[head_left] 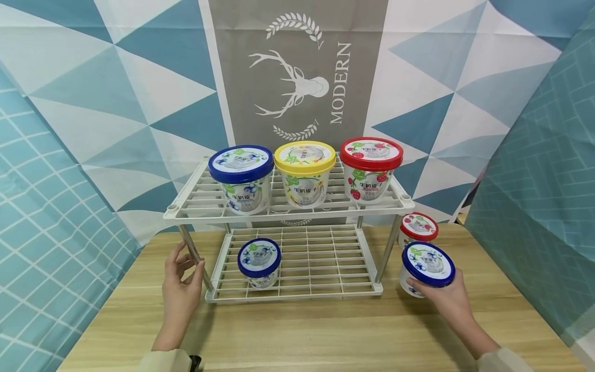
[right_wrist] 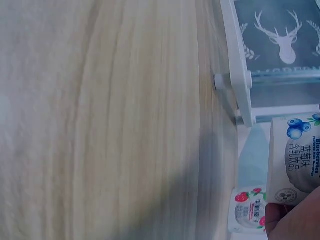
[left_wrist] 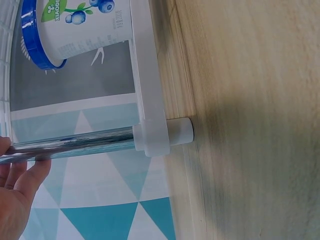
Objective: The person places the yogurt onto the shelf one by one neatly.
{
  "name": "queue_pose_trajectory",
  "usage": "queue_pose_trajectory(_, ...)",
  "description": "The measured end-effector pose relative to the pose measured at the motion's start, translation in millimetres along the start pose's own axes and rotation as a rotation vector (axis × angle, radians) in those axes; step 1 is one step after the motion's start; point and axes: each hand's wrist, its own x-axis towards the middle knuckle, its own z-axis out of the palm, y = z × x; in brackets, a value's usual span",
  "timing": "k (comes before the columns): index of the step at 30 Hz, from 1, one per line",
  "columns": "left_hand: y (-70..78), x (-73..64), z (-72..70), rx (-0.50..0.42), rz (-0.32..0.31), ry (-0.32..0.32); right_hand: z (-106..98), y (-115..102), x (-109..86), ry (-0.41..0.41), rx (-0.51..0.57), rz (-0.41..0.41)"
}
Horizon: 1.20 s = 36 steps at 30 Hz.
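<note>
My right hand (head_left: 450, 297) grips a blue-lidded tub (head_left: 426, 266) with blueberry pictures, to the right of a white two-tier rack (head_left: 297, 295). In the right wrist view the tub's printed side (right_wrist: 295, 160) shows above the table. My left hand (head_left: 183, 284) holds the rack's front left metal post (head_left: 192, 248), thumb on one side and fingers on the other. On the top shelf stand a blue-lidded tub (head_left: 243, 178), a yellow-lidded tub (head_left: 304, 173) and a red-lidded tub (head_left: 371, 169). A smaller blue-lidded tub (head_left: 259, 263) sits at the left of the lower shelf.
Behind the held tub, a red-lidded tub (head_left: 418, 227) stands on the wooden table (head_left: 325, 336), beside the rack's right posts. Patterned cloth (head_left: 297, 67) hangs at the back and both sides.
</note>
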Motion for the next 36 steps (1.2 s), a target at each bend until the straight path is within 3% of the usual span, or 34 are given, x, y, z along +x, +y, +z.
queue_pose_trajectory(19, 1.2, 0.0, 0.2, -0.008, 0.009, 0.007, 14.4, -2.6, -26.2, 0.078, 0.035, -0.102)
queue_pose_trajectory(36, 1.9, 0.6, 0.2, -0.004, -0.020, 0.007, 27.4, -7.0, -51.5, 0.131, 0.048, -0.113)
